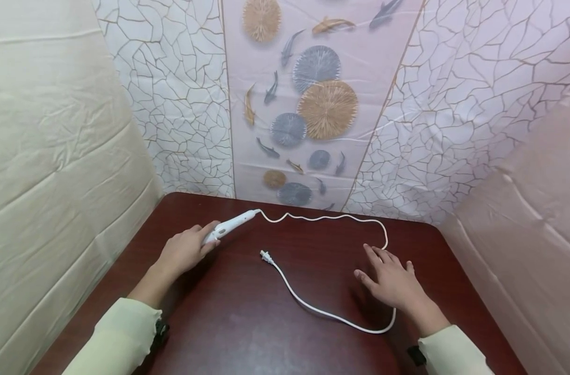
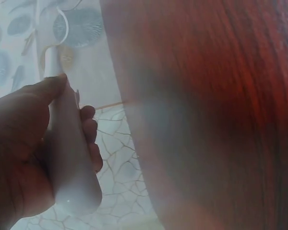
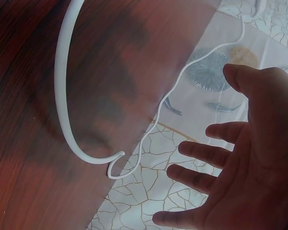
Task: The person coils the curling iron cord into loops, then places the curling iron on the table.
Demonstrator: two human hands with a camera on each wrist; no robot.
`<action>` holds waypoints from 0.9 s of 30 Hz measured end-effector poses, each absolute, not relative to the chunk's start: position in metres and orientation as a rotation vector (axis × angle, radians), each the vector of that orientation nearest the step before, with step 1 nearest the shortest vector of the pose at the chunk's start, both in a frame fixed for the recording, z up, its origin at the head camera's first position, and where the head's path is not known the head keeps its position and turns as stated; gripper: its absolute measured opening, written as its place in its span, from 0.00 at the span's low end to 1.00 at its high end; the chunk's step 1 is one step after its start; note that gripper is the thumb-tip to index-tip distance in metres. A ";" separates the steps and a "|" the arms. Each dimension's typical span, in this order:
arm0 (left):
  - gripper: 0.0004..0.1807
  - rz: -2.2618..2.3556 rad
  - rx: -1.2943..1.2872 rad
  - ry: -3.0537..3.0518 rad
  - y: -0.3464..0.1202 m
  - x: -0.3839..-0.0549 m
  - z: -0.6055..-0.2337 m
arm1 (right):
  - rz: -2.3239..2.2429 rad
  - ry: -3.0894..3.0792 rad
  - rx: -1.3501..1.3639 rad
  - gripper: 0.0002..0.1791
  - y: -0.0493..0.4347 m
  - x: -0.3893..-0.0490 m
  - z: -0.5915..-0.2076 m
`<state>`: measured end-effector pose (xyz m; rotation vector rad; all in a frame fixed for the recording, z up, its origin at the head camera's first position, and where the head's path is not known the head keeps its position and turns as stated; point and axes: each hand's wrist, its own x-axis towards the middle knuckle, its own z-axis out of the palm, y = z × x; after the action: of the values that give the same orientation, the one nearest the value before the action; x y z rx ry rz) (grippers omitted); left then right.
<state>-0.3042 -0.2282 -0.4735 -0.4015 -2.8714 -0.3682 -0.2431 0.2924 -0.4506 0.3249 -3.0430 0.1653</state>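
Note:
On the left of the head view, my left hand (image 1: 184, 249) grips a slim white corded appliance (image 1: 233, 223) with a grey button; its exact kind is not clear. The left wrist view shows the thumb along one side of its smooth, round-ended body (image 2: 74, 158) and the fingertips curled round the other. From its far end a white cord (image 1: 322, 218) runs along the back of the table, bends at the right and loops forward to a two-pin plug (image 1: 266, 257). My right hand (image 1: 397, 284), fingers spread, is over the cord's right bend, which it partly hides. In the right wrist view the fingers hold nothing.
The dark red-brown table (image 1: 247, 323) has rounded back corners. Behind it hangs a patterned cloth (image 1: 289, 104) with fish and round leaves. Plain cream cloth (image 1: 55, 156) stands along the left, with a similar pinkish sheet (image 1: 528, 219) on the right.

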 end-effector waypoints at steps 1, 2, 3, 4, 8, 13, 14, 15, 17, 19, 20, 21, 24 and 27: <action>0.31 -0.367 -0.417 -2.861 -0.227 -0.304 -0.473 | 0.162 -3.045 0.323 0.48 0.293 -0.243 -0.451; 0.31 -0.363 -0.430 -2.849 -0.226 -0.303 -0.472 | 0.160 -3.047 0.321 0.48 0.294 -0.243 -0.451; 0.31 -0.358 -0.443 -2.836 -0.225 -0.303 -0.471 | 0.158 -3.047 0.321 0.48 0.294 -0.243 -0.451; 0.32 -0.353 -0.454 -2.824 -0.224 -0.303 -0.470 | 0.157 -3.045 0.322 0.48 0.294 -0.244 -0.452; 0.31 -0.335 -0.481 -2.776 -0.219 -0.301 -0.464 | 0.151 -3.037 0.329 0.46 0.294 -0.244 -0.453; 0.32 -0.312 -0.513 -2.745 -0.211 -0.295 -0.457 | 0.143 -3.036 0.332 0.46 0.294 -0.244 -0.452; 0.32 -0.306 -0.524 -2.737 -0.210 -0.294 -0.455 | 0.146 -3.035 0.331 0.46 0.295 -0.243 -0.452; 0.32 -0.300 -0.535 -2.727 -0.208 -0.292 -0.453 | 0.146 -3.034 0.330 0.45 0.296 -0.243 -0.451; 0.32 -0.284 -0.557 -2.702 -0.205 -0.289 -0.450 | 0.147 -3.032 0.328 0.45 0.297 -0.242 -0.451; 0.31 -0.279 -0.580 -2.670 -0.202 -0.286 -0.447 | 0.143 -3.028 0.328 0.45 0.299 -0.241 -0.450; 0.31 -0.276 -0.589 -2.654 -0.201 -0.285 -0.446 | 0.144 -3.026 0.328 0.45 0.299 -0.240 -0.450; 0.31 -0.276 -0.598 -2.642 -0.199 -0.284 -0.444 | 0.144 -3.023 0.328 0.45 0.300 -0.240 -0.450; 0.31 -0.271 -0.632 -2.612 -0.193 -0.281 -0.439 | 0.151 -3.015 0.326 0.44 0.301 -0.239 -0.449; 0.30 -0.276 -0.666 -2.592 -0.187 -0.279 -0.434 | 0.158 -3.001 0.326 0.44 0.301 -0.239 -0.447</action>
<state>-0.2794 -0.1867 -0.4339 -0.6663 -2.5919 -0.2765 -0.2385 0.3012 -0.4475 0.3264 -3.0013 0.1585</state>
